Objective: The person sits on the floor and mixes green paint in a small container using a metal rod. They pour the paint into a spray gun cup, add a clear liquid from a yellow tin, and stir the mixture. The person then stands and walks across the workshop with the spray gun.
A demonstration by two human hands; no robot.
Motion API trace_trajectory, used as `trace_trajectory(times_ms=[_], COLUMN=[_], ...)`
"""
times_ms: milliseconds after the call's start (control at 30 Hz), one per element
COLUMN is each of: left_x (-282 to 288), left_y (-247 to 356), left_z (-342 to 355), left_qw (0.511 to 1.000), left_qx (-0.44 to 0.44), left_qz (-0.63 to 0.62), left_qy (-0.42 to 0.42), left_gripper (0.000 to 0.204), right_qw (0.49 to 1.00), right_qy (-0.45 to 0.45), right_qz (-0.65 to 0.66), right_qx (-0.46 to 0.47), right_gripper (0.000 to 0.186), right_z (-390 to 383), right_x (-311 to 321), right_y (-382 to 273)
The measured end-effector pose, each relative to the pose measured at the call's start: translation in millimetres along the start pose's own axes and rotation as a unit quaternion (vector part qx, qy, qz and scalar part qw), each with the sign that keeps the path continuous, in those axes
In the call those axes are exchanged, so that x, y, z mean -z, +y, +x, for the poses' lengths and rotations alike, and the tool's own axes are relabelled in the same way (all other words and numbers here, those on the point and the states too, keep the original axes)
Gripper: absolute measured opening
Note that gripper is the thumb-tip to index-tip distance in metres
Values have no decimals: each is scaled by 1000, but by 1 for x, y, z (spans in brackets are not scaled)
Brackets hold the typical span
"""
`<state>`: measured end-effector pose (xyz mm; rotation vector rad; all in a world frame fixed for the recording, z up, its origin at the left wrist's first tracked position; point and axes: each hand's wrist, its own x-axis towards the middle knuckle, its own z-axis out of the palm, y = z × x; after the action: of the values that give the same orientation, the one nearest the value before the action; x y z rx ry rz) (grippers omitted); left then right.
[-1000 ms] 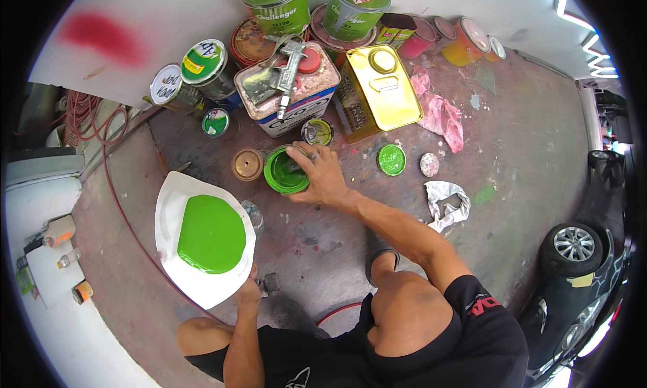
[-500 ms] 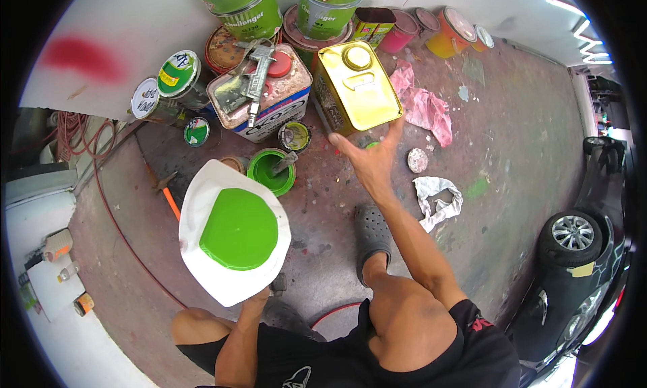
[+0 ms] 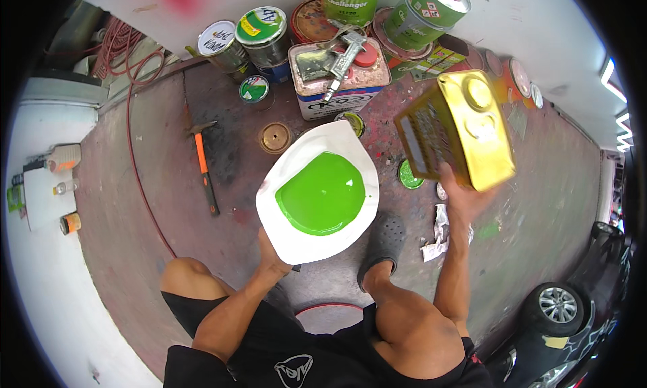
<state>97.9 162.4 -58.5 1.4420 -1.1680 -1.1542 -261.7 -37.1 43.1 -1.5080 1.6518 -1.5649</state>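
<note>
The left hand (image 3: 271,252) grips the near rim of a white bowl (image 3: 296,246) of green paint, held above the floor (image 3: 155,206). The right hand (image 3: 465,198) clasps the underside of a tilted gold tin can (image 3: 465,128), lifted to the bowl's right, near a crumpled rag (image 3: 438,234).

Left grip (image 3: 271,250) clasped, held low; right grip (image 3: 465,198) clasped, raised.

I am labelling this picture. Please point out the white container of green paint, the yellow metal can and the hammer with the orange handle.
white container (image 3: 291,250): head view, bare white rim by the left hand.
yellow metal can (image 3: 472,135): head view, its broad top face.
hammer (image 3: 204,165): head view, its orange handle.
</note>
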Motion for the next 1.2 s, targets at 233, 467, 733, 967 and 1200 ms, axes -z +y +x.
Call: trace_trajectory(times_ms=[233,467,733,967,1200], left_x=[-29,-39,-42,-41,-39], left_y=[81,81,92,94,94], left_z=[33,28,29,29,31], left_qw=[998,998,998,997,997], left_qx=[-20,-27,29,46,45], left_qz=[-52,-62,-64,-66,-65], left_qy=[27,17,-2,-3,-1], left_gripper=[40,45,45,46,46], right_qw=[865,933,928,867,822], right_qy=[-179,-201,-305,-296,-286], right_qz=[-440,-240,-75,-251,-322], right_qx=[161,180,201,313,374], right_gripper=[50,107,136,130,123], right_z=[13,27,44,52,54], right_x=[174,191,158,152,139], right_y=[-77,-158,-208,-232,-246])
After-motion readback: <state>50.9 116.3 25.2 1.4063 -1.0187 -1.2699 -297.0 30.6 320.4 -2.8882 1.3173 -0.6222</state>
